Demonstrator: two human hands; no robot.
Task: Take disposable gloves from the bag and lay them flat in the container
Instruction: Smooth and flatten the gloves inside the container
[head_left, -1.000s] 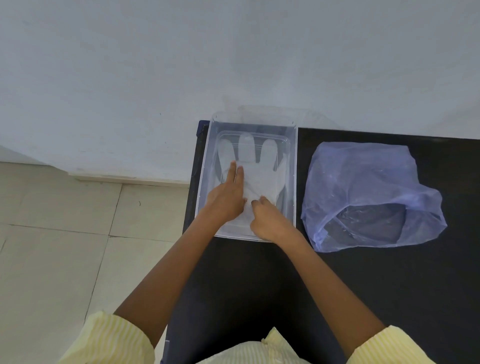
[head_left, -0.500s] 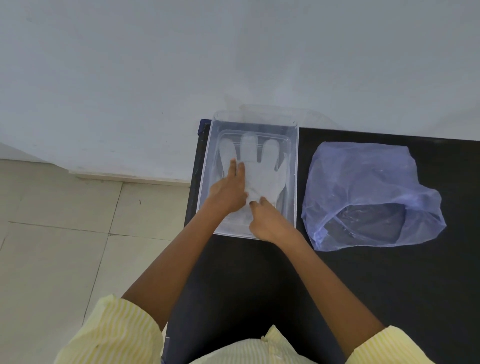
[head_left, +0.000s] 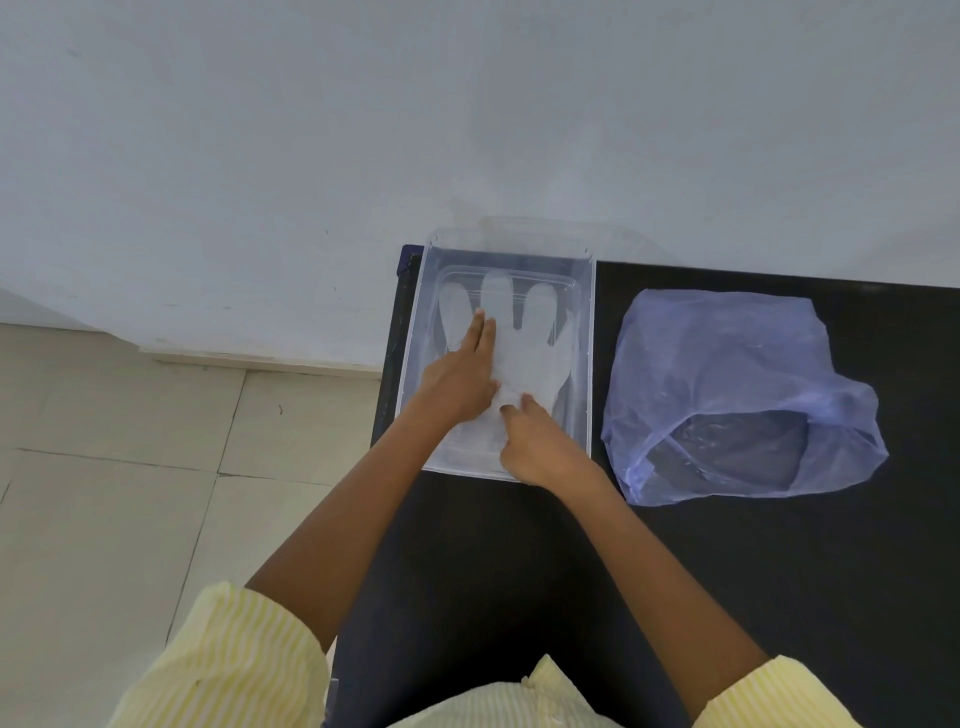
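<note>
nearest, the right hand (head_left: 537, 441) curls its grip onto the glove (head_left: 524, 358) at the cuff end, seemingly pinching it. just beyond, the left hand (head_left: 460, 384) lies open and flat on the palm. the glove sits inside the container (head_left: 589, 332) on the desk (head_left: 779, 571), its long axis running away toward the wall, fingers farthest. smoothing should likely run that way. the bag (head_left: 727, 364) sits well right.

Perhaps a home — tiled floor (head_left: 119, 467)
</note>
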